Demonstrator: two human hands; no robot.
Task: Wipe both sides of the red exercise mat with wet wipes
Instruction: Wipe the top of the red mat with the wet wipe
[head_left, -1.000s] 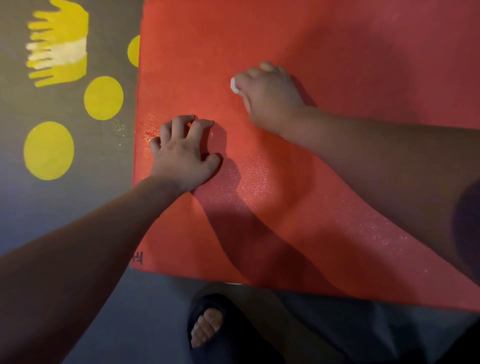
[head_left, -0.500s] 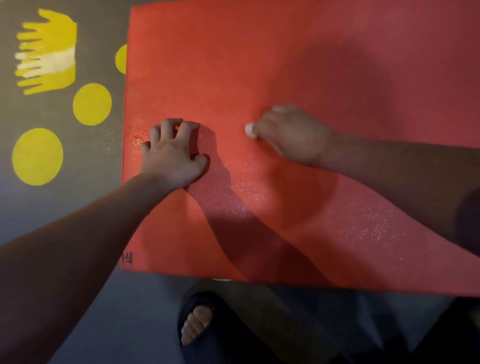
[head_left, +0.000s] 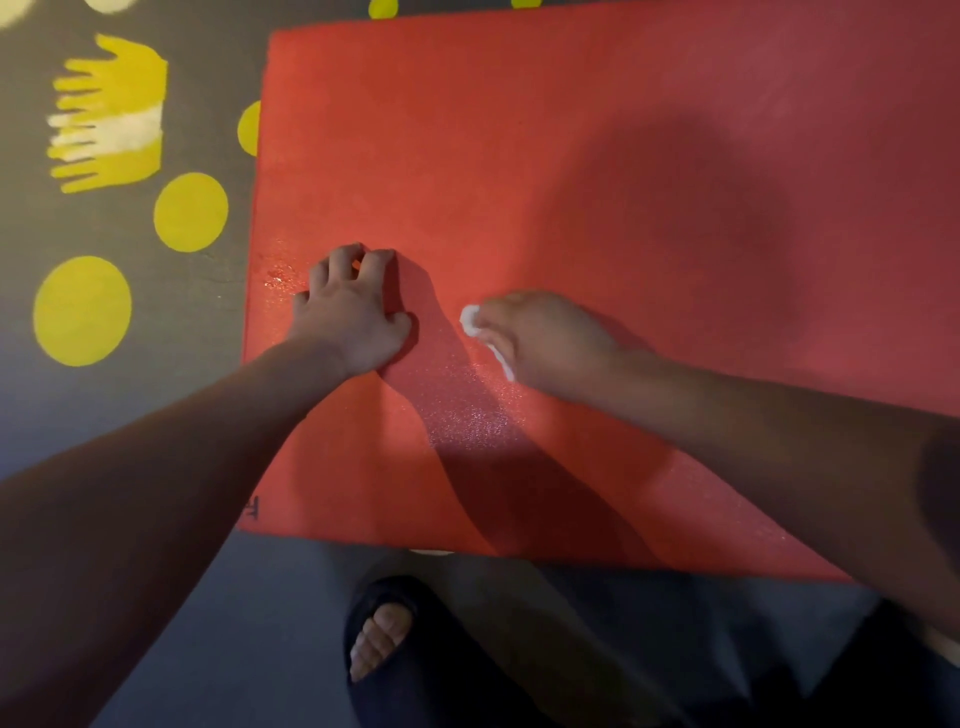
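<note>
**Wiping the mat's upper face**

A slippered foot (head_left: 382, 639) stands on the grey floor (head_left: 234, 623) at the near edge of the red exercise mat (head_left: 519, 156), which lies flat. The left hand (head_left: 353, 317) rests palm down with fingers arched, holding nothing, likely to stop the grainy foam sliding. The right hand (head_left: 550, 338) curls round a crumpled white wet wipe (head_left: 470, 318) and presses it down. A wet sheen glistens between the 2 hands.

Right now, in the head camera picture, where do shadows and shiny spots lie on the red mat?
Head view: dark arm shadows cross the red mat below the left hand and the right hand; a broad soft shadow lies at upper right; wet glints sparkle beside the left hand and below the wet wipe.
</note>
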